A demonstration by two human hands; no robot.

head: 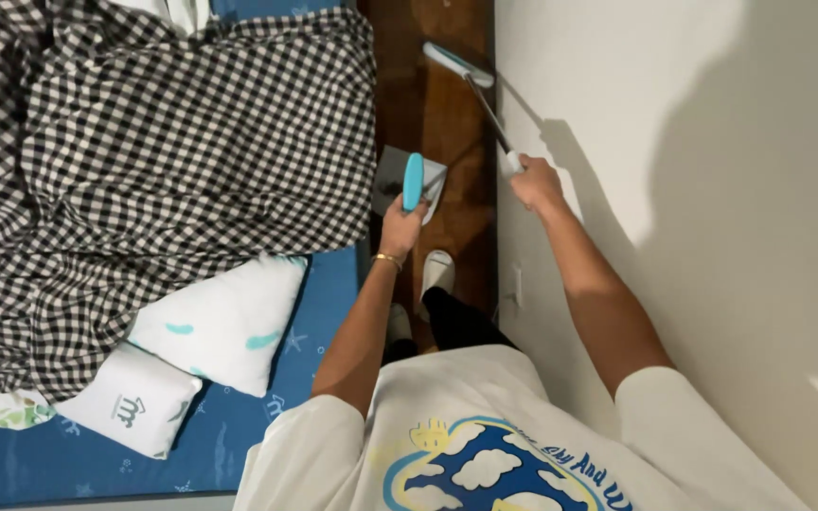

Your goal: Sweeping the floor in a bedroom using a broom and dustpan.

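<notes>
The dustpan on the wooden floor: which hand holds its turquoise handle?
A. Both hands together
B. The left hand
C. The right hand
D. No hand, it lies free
B. The left hand grips the turquoise handle of the dustpan, while the right hand holds the long broom near the wall.

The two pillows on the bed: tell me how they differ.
The larger pillow has teal marks on white; the smaller pillow has a dark emblem on white. The larger lies nearer the wooden floor, the smaller farther from it. Both rest on the blue sheet, touching each other, partly under the checked blanket.
</notes>
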